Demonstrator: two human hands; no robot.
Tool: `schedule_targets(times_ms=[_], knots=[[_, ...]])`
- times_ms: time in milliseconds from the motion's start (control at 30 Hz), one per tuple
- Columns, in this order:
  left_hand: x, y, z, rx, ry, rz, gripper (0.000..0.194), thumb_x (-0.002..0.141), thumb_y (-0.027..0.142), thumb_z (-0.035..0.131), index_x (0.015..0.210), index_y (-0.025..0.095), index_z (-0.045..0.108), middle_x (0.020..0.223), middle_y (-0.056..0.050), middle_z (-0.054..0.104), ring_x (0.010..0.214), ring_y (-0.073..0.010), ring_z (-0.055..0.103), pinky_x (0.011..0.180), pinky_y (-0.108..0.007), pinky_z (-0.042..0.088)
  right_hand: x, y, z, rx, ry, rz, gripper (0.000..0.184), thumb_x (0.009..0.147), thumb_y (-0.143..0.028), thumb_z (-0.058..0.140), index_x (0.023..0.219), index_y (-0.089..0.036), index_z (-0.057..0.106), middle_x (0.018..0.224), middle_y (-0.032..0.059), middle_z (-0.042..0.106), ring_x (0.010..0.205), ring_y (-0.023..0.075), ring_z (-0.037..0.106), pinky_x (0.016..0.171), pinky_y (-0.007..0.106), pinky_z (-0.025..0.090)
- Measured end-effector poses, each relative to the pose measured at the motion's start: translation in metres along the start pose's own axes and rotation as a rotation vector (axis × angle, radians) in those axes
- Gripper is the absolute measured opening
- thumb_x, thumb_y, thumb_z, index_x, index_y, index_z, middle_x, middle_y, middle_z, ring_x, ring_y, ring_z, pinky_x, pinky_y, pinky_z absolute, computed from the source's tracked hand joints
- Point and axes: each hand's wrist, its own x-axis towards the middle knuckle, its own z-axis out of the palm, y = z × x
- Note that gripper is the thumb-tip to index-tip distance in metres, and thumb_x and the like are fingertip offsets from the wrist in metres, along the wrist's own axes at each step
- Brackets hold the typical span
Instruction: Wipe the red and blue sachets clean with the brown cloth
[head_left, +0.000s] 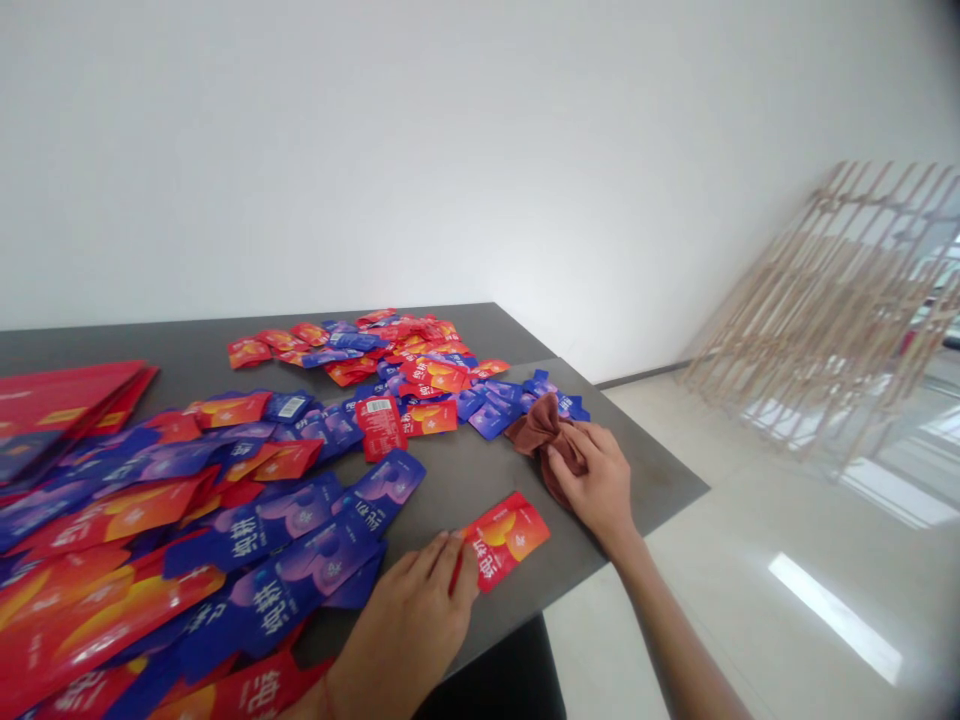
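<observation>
Near the table's front edge, a red packet point(512, 540) with an orange fruit print lies at the fingertips of my left hand point(427, 605). Those fingers are curled together over its left end. My right hand point(600, 475) is closed round a bunched brown cloth point(546, 440), which rests on the table by the right side. Just beyond the cloth lie several purple packets point(491, 410). Left of my left hand spreads a big heap of red and purple packets point(300, 570), overlapping one another.
Larger red bags point(67, 400) are stacked at the table's left. A second pile of packets point(420, 360) covers the back of the dark table point(637, 440). A white wall stands behind. To the right, a wooden lattice rack point(840, 300) leans against the wall above the pale floor.
</observation>
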Motion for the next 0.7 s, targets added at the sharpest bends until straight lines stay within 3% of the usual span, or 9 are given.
schedule_targets(times_ms=[167, 367, 533, 700], knots=[[0.0, -0.004, -0.001, 0.104, -0.042, 0.129, 0.049, 0.089, -0.001, 0.049, 0.135, 0.0, 0.065, 0.131, -0.028, 0.071, 0.117, -0.0338, 0.074, 0.089, -0.04, 0.067, 0.0, -0.001, 0.0, -0.001, 0.012, -0.005, 0.031, 0.097, -0.039, 0.066, 0.122, -0.021, 0.074, 0.12, 0.0103, 0.073, 0.11, 0.0279, 0.065, 0.094, 0.043, 0.055], [-0.01, -0.001, -0.01, 0.131, 0.144, 0.135, 0.038, 0.091, 0.006, 0.053, 0.125, 0.001, 0.069, 0.117, -0.024, 0.077, 0.1, -0.0314, 0.078, 0.075, -0.037, 0.067, -0.001, 0.0, 0.001, -0.003, 0.015, -0.014, 0.032, 0.098, -0.04, 0.065, 0.122, -0.021, 0.074, 0.12, 0.0104, 0.072, 0.11, 0.0277, 0.065, 0.094, 0.042, 0.055], [-0.018, -0.003, -0.05, 0.002, 0.385, 0.095, 0.026, 0.092, 0.015, 0.064, 0.117, 0.011, 0.071, 0.099, -0.007, 0.078, 0.078, -0.0223, 0.073, 0.062, -0.033, 0.061, -0.004, 0.006, 0.005, -0.007, 0.027, -0.036, 0.034, 0.098, -0.042, 0.064, 0.123, -0.02, 0.073, 0.12, 0.0108, 0.073, 0.11, 0.0275, 0.066, 0.095, 0.042, 0.055], [-0.026, -0.027, -0.1, 0.018, 0.469, 0.051, 0.022, 0.098, 0.014, 0.058, 0.116, 0.017, 0.069, 0.099, -0.001, 0.077, 0.079, -0.0194, 0.071, 0.063, -0.032, 0.057, -0.007, 0.013, 0.01, -0.01, 0.035, -0.06, 0.037, 0.1, -0.046, 0.061, 0.125, -0.021, 0.073, 0.121, 0.0102, 0.073, 0.111, 0.0274, 0.067, 0.095, 0.042, 0.055]])
